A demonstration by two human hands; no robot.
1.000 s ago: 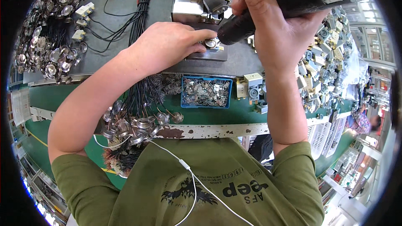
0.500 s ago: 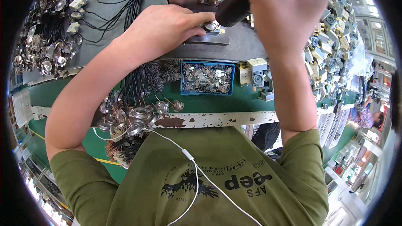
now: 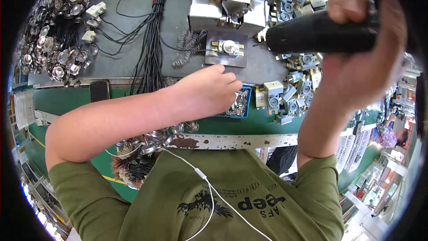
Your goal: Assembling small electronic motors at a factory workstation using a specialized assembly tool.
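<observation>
Head view: left hand (image 3: 214,90) curls over blue bin (image 3: 248,97), hold unclear; right fingers (image 3: 354,5) wrap black driver (image 3: 312,33).

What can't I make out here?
In the head view:
Anything the left hand may hold: its back hides the fingertips.
Much of the blue tray: the left hand covers it.
Exact grip of the right hand on the black tool: blurred.
Metal fixture: far end cut by upper edge.
</observation>
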